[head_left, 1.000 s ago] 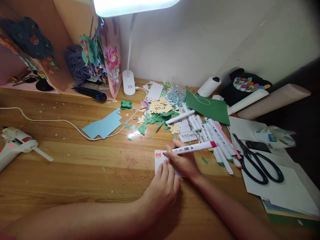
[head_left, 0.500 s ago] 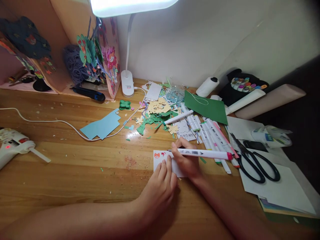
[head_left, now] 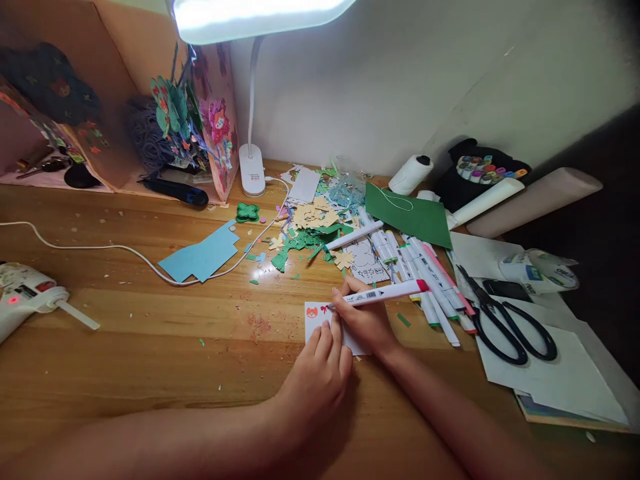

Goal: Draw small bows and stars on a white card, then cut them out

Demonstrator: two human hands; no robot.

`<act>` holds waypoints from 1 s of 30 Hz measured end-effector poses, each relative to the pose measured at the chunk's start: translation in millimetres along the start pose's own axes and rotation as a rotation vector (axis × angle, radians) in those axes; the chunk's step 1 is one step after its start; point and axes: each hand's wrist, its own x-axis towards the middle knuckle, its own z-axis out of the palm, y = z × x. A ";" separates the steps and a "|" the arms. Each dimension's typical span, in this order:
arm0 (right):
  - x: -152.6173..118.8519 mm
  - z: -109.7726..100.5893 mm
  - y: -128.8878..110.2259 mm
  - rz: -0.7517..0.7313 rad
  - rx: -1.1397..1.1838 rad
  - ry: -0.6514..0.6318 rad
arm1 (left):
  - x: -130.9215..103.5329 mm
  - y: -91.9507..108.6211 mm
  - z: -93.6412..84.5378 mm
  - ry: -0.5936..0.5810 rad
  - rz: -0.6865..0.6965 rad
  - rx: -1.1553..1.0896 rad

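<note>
A small white card (head_left: 313,328) lies on the wooden table, bearing an orange cat face (head_left: 312,313) and a small red bow (head_left: 324,309). My right hand (head_left: 367,320) grips a white marker with a red end (head_left: 385,293), its tip at the bow. Flat on the card's lower part rests my left hand (head_left: 323,363), fingers stretched out and holding nothing. Both hands cover much of the card. Beyond them is a pile of cut paper scraps (head_left: 310,237), and several markers (head_left: 430,287) lie to the right.
Black-handled scissors (head_left: 505,320) lie on paper at right. A glue gun (head_left: 30,300) sits at the left edge, near a blue paper piece (head_left: 200,253) and a white cable. A desk lamp (head_left: 251,170) stands at the back, beside a decorated box (head_left: 220,153).
The marker's red end has swung left and upward, so the marker is tilted more steeply, and its tip has moved slightly left to the bow. My left hand stays on the card.
</note>
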 end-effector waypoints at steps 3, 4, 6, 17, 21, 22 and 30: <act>0.4 0.4 -0.5 0.003 0.005 0.000 | 0.4 -0.3 -0.3 -0.006 0.006 0.004; 0.5 0.5 -1.0 0.003 0.004 0.003 | 0.8 -0.7 -0.8 -0.006 0.015 0.001; 0.7 0.5 -2.3 0.003 -0.001 0.011 | 1.6 -1.7 -1.7 -0.007 0.027 -0.001; 0.4 0.8 0.1 0.011 0.000 -0.001 | 0.4 -0.7 1.5 0.000 0.010 0.012; 0.2 0.6 0.7 0.008 0.007 -0.001 | 0.3 -0.7 3.0 -0.020 0.024 0.004; 0.2 0.5 0.5 0.006 0.000 0.000 | 0.2 -0.8 2.8 -0.013 0.018 0.003; -0.3 0.3 -0.7 0.030 0.002 -0.007 | 1.4 -3.3 0.6 -0.036 0.029 0.008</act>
